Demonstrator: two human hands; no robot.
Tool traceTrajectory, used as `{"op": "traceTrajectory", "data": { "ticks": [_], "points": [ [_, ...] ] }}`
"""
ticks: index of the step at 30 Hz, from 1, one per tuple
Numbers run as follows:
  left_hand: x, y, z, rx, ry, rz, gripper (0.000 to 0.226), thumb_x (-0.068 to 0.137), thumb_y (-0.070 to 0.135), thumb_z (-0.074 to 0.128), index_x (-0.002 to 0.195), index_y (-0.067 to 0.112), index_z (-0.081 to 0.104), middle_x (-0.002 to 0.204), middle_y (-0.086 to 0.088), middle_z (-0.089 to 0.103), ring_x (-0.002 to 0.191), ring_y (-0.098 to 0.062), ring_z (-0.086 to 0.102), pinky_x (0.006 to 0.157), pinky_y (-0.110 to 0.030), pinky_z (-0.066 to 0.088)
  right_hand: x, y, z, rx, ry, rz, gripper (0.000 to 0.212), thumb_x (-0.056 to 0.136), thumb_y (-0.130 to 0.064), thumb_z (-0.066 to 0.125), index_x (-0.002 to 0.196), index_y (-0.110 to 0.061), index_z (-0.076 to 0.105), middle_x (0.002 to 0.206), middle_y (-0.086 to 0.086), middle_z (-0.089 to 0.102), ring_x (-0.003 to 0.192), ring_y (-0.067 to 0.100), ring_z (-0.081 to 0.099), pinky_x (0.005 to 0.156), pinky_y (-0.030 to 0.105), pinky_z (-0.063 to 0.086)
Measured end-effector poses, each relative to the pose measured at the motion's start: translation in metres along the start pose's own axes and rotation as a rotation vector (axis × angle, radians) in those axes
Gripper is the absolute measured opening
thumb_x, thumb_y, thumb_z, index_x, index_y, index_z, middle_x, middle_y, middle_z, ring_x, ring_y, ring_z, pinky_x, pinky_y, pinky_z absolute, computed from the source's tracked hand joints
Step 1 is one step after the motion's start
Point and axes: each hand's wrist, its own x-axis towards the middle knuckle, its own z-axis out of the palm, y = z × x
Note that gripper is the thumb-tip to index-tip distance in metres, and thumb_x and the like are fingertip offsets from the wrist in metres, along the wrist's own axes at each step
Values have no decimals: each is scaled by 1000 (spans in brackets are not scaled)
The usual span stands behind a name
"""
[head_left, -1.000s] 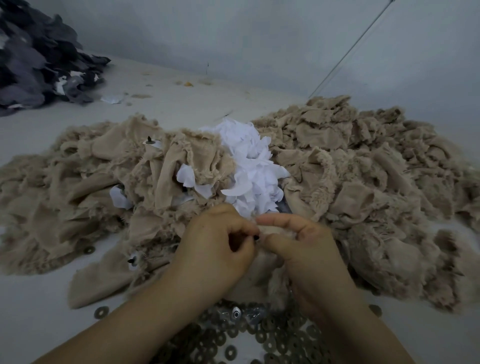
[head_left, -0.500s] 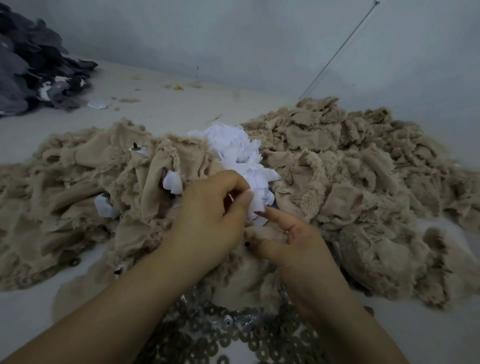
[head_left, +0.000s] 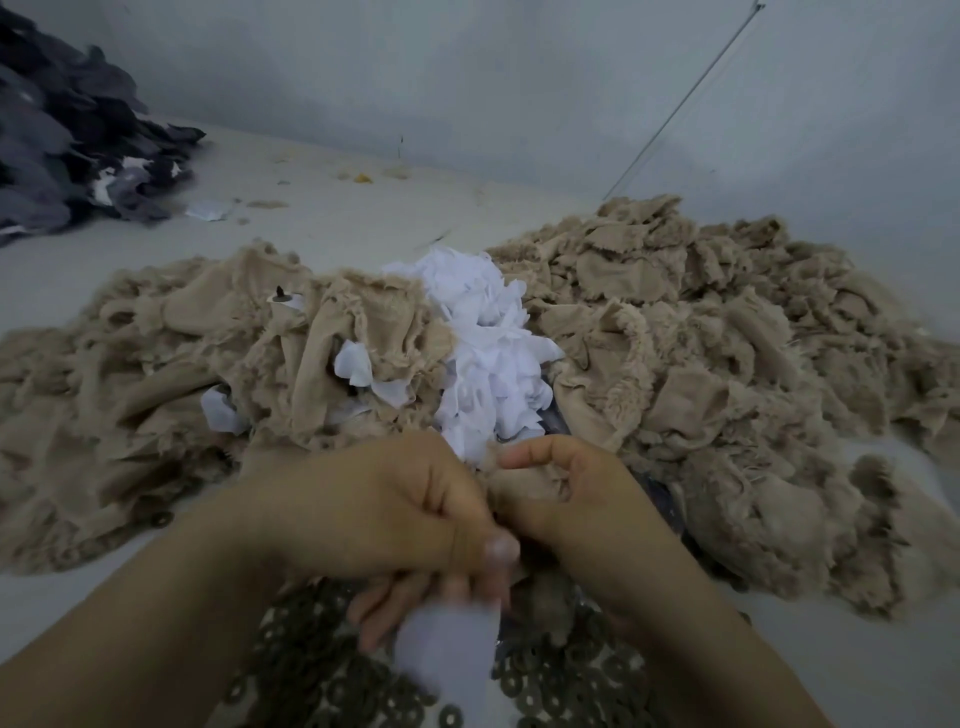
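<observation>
Beige plush piece (head_left: 524, 486): lay between the two hands at the near edge of the heaps, largely covered by them, so its outline could not be made out.
Right hand (head_left: 592, 514): fingers curled round the beige plush piece, with the forefinger hooked above it. Where the fingertips met the cloth was hidden.
Left hand (head_left: 384, 509): knuckles up and fingers curled tight, pinching a white scrap that hung below the fist.
White scrap (head_left: 447, 654): smeared by blur, touching the left hand. Its edges and lower end were lost against the washers.
Washers (head_left: 311, 680): dark rings strewn beneath both forearms, partly covered and cut off at the bottom edge.
White pile (head_left: 483, 358): loose cuttings wedged between the heaps, just beyond the hands.
Left beige heap (head_left: 156, 395): crumpled cloth running out of view at the left.
Right beige heap (head_left: 727, 364): frayed pieces, cut off at the right.
Dark grey pile (head_left: 62, 130): well apart at the far left corner, only partly in view.
Table (head_left: 337, 223): a pale surface carrying it all.
</observation>
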Motion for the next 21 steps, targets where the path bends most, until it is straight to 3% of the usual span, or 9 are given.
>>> {"op": "traceTrajectory", "data": {
  "ticks": [2, 5, 7, 8, 10, 12, 16, 18, 21],
  "points": [
    [7, 1, 1, 144, 61, -66, 32, 92, 41, 63, 82, 15, 76, 68, -7, 74, 38, -10, 58, 38, -18, 45, 0, 0, 0, 2, -4, 7, 25, 78, -13, 81, 96, -27, 69, 95, 4, 74, 81, 16, 73, 61, 24, 58],
    [31, -9, 5, 341, 695, -38, 34, 83, 44, 71, 68, 13, 69, 55, -4, 64, 41, -8, 51, 44, -22, 42, 0, -1, -1, -19, -22, 12, 24, 81, -13, 77, 98, -27, 69, 102, 2, 72, 81, 11, 68, 57, 19, 52],
    [42, -15, 2, 615, 954, 37, 15, 86, 22, 73, 77, 15, 63, 68, 3, 61, 60, -12, 58, 54, -29, 46, 1, 0, -2, -43, -20, 13, 28, 80, -8, 74, 98, -28, 68, 105, 1, 70, 84, 14, 67, 61, 24, 55],
    [44, -15, 0, 788, 961, 30, 8, 85, 11, 68, 88, 15, 61, 85, 3, 59, 69, -19, 59, 58, -35, 48, 1, 1, -2, -51, -18, 14, 30, 79, -6, 72, 99, -28, 68, 106, 2, 70, 86, 17, 68, 66, 30, 59],
    [48, -17, -2, 1075, 806, -79, 31, 81, 2, 60, 110, 14, 58, 116, -2, 47, 75, -29, 58, 57, -44, 50, 2, 1, -1, -61, -18, 12, 33, 79, -2, 70, 100, -27, 67, 106, 3, 70, 88, 27, 70, 74, 45, 61],
    [53, -17, -5, 1181, 716, -162, 31, 82, 4, 56, 112, 16, 59, 127, -1, 39, 75, -27, 58, 54, -40, 49, 2, 0, -2, -75, -24, 0, 36, 79, 0, 68, 102, -28, 66, 105, 6, 70, 85, 34, 69, 76, 49, 60],
    [58, -18, -9, 1089, 688, -22, 20, 91, 14, 45, 91, 10, 65, 105, -3, 54, 86, -24, 59, 71, -43, 50, 3, -2, -3, -67, -50, -13, 48, 83, -1, 66, 112, -39, 62, 104, -3, 68, 69, 23, 58, 61, 31, 49],
    [57, -18, -6, 876, 808, 112, 24, 92, 21, 48, 82, 9, 66, 83, -1, 60, 71, -15, 56, 65, -40, 48, 3, -2, -4, -59, -50, -35, 52, 84, 0, 65, 109, -45, 62, 98, -10, 70, 67, 13, 62, 57, 22, 49],
    [57, -17, -4, 727, 854, 168, 22, 93, 15, 59, 71, 13, 63, 62, 3, 57, 61, -13, 53, 56, -34, 44, 1, -3, -1, -72, -76, -48, 56, 84, 2, 64, 116, -44, 61, 85, -2, 74, 49, 9, 51, 47, 21, 41]
  ]
}}
